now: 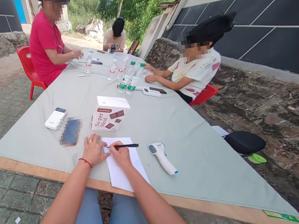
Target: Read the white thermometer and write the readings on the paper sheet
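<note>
Black and slim, the pen [123, 146] lay almost level across the top of the sheet of paper [124, 165], its long axis running left to right in my view. Its writing tip pointed left, touching the paper near the upper left corner, and its tail pointed right, past the sheet's right edge. I saw the right hand [120, 153] closed around the pen close to the tip, fingers curled shut on it, so nearly all of the barrel stuck out to the right of the grip and only a short bit showed on the left. The left hand [94, 150] lay flat with fingers spread, holding nothing, its fingertips pressing the paper's left edge; a red cord sat on that wrist.

The paper lay on the pale green worktop [187, 136], its near end overhanging the wooden front edge. Just right of the paper lay a white thermometer gun [162, 158]. Beyond the paper stood a white box [109, 113] with brown squares printed on it. Left of the box lay a dark phone [70, 131] and a white power bank [55, 118]. Farther beyond the box stood green-capped bottles [129, 79], where a seated person's hands [150, 73] rested.
</note>
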Available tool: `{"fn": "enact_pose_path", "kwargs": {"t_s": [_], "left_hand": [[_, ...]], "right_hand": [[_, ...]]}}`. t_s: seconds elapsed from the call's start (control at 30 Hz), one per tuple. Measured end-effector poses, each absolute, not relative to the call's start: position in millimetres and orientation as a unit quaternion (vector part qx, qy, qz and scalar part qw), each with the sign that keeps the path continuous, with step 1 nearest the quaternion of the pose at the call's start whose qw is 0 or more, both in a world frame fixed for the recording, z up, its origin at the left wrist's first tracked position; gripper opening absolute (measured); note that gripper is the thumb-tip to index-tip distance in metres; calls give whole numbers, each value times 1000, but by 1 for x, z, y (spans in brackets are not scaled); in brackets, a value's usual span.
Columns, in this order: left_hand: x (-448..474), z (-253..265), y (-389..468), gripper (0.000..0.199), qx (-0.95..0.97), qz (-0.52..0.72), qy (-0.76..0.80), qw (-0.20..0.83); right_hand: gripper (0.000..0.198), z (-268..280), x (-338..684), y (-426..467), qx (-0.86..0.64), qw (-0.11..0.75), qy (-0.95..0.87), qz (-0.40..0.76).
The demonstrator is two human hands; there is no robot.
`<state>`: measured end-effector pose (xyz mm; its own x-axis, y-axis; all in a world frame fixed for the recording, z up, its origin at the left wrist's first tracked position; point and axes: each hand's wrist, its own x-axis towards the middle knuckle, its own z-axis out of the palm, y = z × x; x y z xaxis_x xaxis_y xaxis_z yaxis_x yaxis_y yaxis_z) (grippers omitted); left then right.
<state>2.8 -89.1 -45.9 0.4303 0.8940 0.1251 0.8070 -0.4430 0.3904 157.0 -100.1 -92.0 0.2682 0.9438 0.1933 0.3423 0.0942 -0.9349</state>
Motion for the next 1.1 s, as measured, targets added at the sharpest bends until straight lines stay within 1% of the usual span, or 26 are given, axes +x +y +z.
{"fn": "enact_pose_path", "kwargs": {"t_s": [0.27,0.57,1.1], "left_hand": [[2,-43,-90,39,835,143,513,140],[3,-42,-90,39,836,137,514,137],[2,-43,-89,39,835,146,511,143]], "right_hand": [[16,-92,158,-100,-603,525,-518,303],[15,-90,157,-101,-612,531,-511,286],[16,-90,157,-101,-616,518,-521,283]]}}
